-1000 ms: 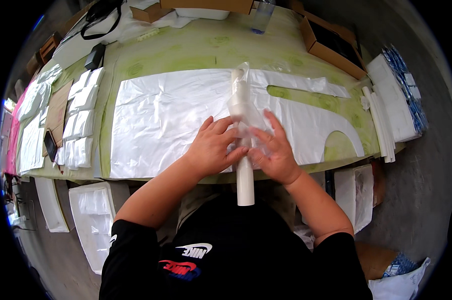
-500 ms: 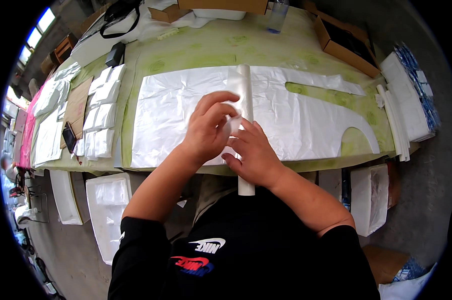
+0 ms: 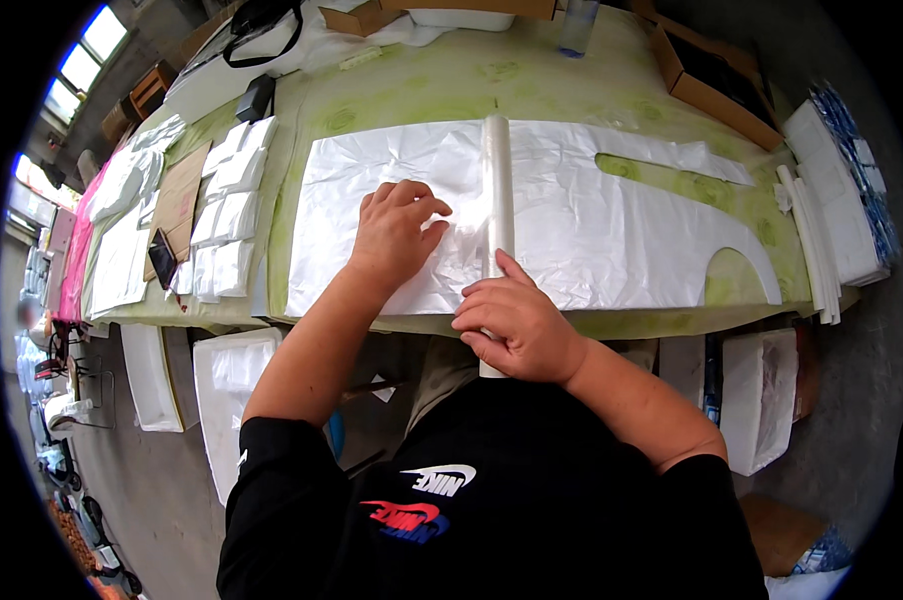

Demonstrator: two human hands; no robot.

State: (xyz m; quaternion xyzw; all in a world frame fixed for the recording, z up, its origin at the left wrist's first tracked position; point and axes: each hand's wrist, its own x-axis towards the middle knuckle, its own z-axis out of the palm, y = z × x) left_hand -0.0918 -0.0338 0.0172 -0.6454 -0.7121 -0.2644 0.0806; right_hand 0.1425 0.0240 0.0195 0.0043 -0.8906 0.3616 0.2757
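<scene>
The roll (image 3: 497, 180) lies across the white sheet (image 3: 611, 230). The right hand (image 3: 519, 328) rests over it, fingers loosely parted; the left hand (image 3: 399, 238), half-curled, thumb apart, is above the sheet.

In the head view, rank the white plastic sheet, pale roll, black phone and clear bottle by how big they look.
1. White plastic sheet, largest by far
2. Pale roll
3. Black phone and clear bottle: too close to rank

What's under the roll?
Under the roll: the white sheet, visible on both sides, on the green-patterned table cover. The strip directly beneath is covered, so can't tell if it's unbroken. The right hand hides more near the front edge.
</scene>
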